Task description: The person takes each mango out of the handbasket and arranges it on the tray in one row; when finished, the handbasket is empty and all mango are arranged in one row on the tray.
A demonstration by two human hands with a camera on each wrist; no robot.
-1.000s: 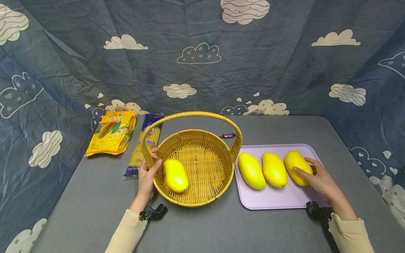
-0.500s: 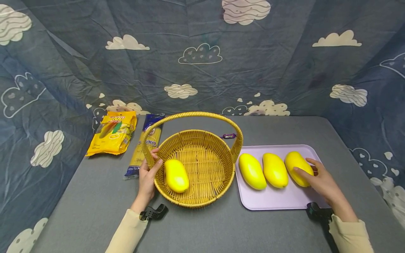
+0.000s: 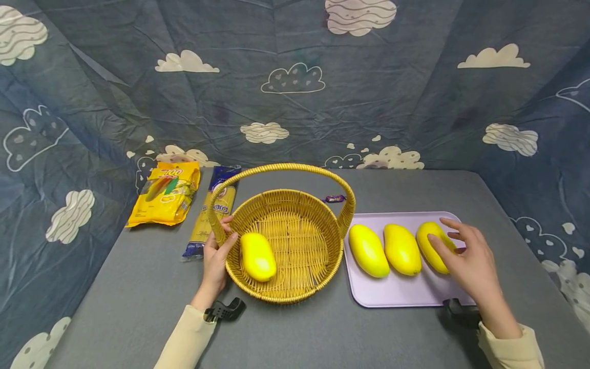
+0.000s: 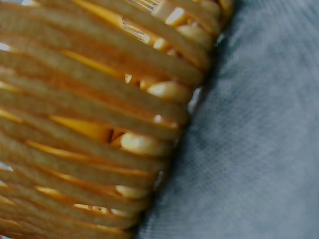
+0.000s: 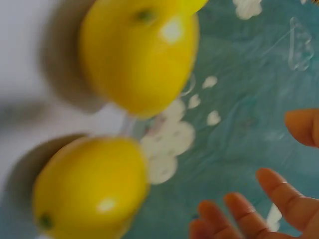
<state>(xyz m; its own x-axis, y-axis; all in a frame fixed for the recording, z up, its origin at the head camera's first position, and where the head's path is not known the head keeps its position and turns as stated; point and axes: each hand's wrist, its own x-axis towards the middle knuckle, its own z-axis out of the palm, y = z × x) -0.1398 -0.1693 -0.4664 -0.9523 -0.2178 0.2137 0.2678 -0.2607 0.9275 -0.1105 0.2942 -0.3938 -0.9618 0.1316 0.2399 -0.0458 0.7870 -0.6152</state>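
Observation:
My left hand (image 3: 215, 264) holds the woven basket (image 3: 318, 277) at its left rim, by the foot of the arched handle. One yellow mango (image 3: 258, 257) lies inside on the left. In the left wrist view the basket's weave (image 4: 94, 99) fills most of the picture. On the lilac tray (image 3: 392, 297), three more mangoes lie in a row: a left mango (image 3: 369, 251), a middle mango (image 3: 402, 249) and a right mango (image 3: 432, 248). My right hand (image 3: 472, 261) hovers over the right mango's side, fingers spread. The right wrist view shows its fingers (image 5: 281, 191) apart from the nearest mango (image 5: 94, 189).
A yellow snack bag (image 3: 163, 197) and a blue-ended pasta packet (image 3: 201, 230) lie left of the basket. Behind it, a small purple wrapped candy (image 3: 335, 199) sits on the grey table (image 3: 295, 338). A cloud-patterned cloth (image 3: 295, 128) hangs behind.
My right hand has risen off the right mango, its fingers spreading wider; the mango stays on the tray. My left hand and the basket keep their places.

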